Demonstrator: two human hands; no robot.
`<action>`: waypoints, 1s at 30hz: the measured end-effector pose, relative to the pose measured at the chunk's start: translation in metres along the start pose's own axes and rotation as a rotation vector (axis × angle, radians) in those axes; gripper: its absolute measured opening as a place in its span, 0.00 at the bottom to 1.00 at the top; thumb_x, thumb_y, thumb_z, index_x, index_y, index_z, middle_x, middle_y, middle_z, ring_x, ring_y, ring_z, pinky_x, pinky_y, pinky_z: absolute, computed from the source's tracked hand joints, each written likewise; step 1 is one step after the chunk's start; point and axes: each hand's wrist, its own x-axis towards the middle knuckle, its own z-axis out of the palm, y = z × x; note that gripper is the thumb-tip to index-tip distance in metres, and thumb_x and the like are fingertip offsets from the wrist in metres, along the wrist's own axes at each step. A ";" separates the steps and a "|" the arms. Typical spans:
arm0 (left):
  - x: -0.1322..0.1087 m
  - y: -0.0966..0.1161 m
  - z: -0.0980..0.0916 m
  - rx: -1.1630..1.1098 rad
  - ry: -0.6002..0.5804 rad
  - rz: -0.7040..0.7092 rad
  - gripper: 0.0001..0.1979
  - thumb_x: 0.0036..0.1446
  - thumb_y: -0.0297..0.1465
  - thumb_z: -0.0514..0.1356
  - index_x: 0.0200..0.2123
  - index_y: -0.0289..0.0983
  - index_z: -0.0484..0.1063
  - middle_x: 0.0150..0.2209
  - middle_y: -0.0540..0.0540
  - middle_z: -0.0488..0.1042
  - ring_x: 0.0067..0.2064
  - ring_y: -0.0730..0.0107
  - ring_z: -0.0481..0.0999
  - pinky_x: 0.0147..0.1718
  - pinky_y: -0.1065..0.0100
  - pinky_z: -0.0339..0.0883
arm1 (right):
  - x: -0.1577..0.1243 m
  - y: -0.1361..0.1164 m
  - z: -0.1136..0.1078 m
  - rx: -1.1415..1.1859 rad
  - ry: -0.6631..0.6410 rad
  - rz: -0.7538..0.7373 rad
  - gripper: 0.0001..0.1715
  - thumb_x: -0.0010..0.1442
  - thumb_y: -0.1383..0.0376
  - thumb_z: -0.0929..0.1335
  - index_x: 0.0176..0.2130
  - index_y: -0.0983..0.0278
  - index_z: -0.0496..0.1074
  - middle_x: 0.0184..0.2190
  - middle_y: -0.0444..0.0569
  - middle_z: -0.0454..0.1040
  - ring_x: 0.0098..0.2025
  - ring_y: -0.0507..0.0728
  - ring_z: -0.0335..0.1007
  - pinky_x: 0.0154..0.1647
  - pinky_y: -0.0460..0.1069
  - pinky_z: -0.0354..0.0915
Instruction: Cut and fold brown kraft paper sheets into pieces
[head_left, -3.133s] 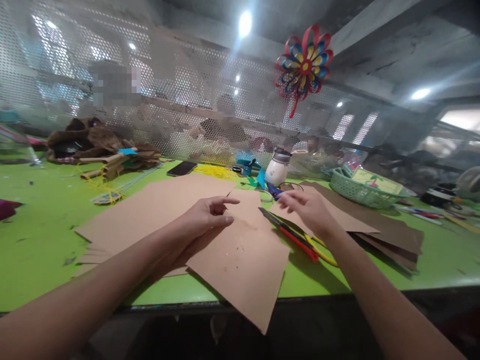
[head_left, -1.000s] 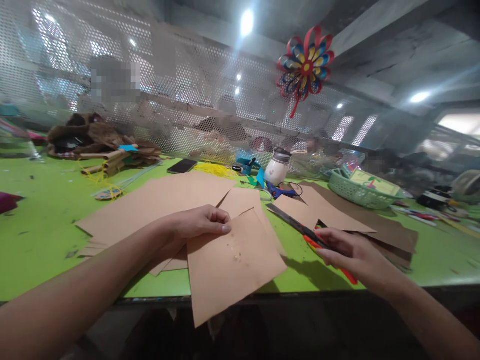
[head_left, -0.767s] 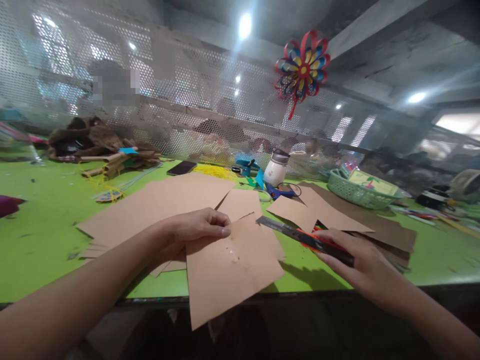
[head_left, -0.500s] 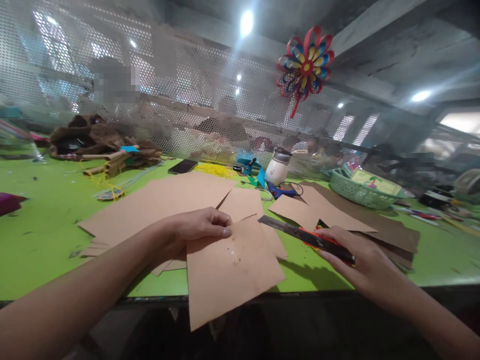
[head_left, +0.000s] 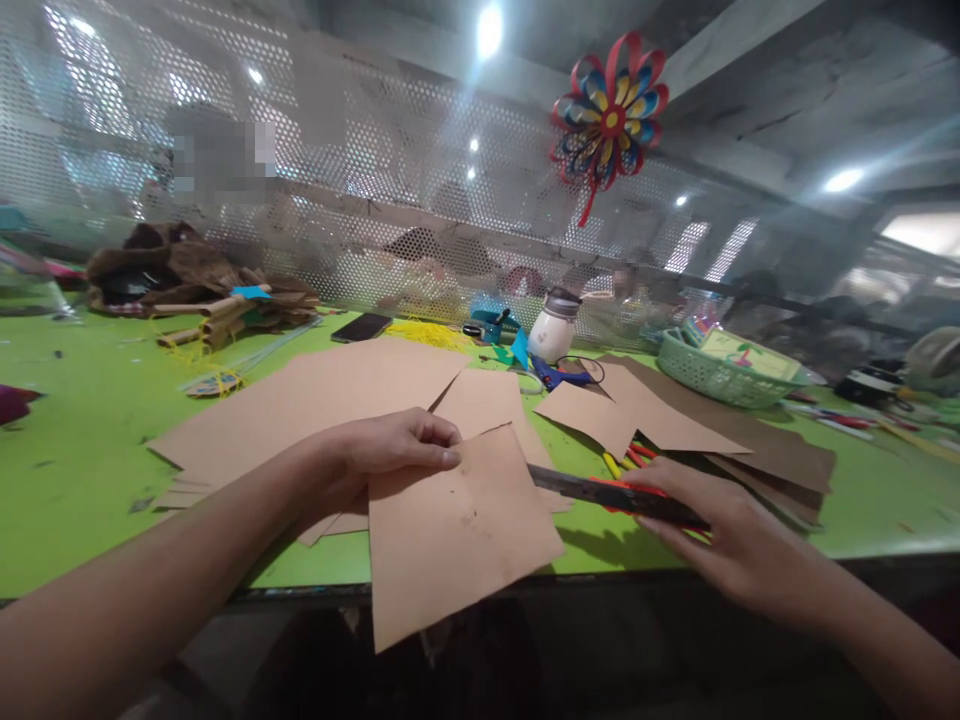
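Note:
My left hand (head_left: pixel 401 445) pinches a brown card sheet (head_left: pixel 457 560) at its upper left, thumb on top. The sheet is tilted, its lower corner hanging past the table's front edge. In my right hand (head_left: pixel 712 515) is a long, dark, flat blade (head_left: pixel 574 484) with orange along its side; its exact kind is unclear. The blade points left, and its tip is hidden behind the sheet's right edge. More brown card (head_left: pixel 337 385) lies flat beneath and behind my left hand.
On the green table (head_left: pixel 67 480), darker brown sheets (head_left: pixel 795 470) lie right, near a green basket (head_left: pixel 735 375). Behind are a blue glue gun (head_left: pixel 559 375), white jar (head_left: pixel 553 332), phone (head_left: pixel 361 327) and yellow strands (head_left: pixel 427 332). A paper flower (head_left: pixel 613 122) hangs above.
The blade's tip, visible beside the sheet before, has passed behind the sheet's right edge. Red and yellow sticks now show beyond my right hand. My left hand keeps its pinch.

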 end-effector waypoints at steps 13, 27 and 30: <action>0.026 0.017 0.002 0.749 0.049 0.215 0.09 0.50 0.36 0.62 0.24 0.37 0.73 0.22 0.52 0.70 0.26 0.72 0.66 0.25 0.74 0.57 | -0.030 -0.014 0.004 0.040 -0.167 0.068 0.16 0.61 0.60 0.66 0.48 0.55 0.74 0.45 0.51 0.78 0.46 0.62 0.75 0.45 0.54 0.72; 0.021 -0.013 0.047 1.148 0.094 0.693 0.18 0.67 0.36 0.48 0.50 0.40 0.74 0.51 0.37 0.71 0.49 0.55 0.67 0.47 0.59 0.58 | -0.056 -0.020 0.016 0.029 -0.210 0.019 0.25 0.67 0.65 0.60 0.61 0.47 0.62 0.49 0.50 0.73 0.48 0.58 0.74 0.46 0.50 0.72; 0.024 -0.016 0.044 1.095 -0.004 0.708 0.18 0.68 0.34 0.47 0.51 0.39 0.74 0.52 0.38 0.73 0.50 0.55 0.67 0.47 0.60 0.58 | -0.057 -0.020 0.015 0.045 -0.208 0.024 0.25 0.66 0.65 0.60 0.61 0.49 0.63 0.51 0.51 0.73 0.50 0.58 0.74 0.46 0.50 0.72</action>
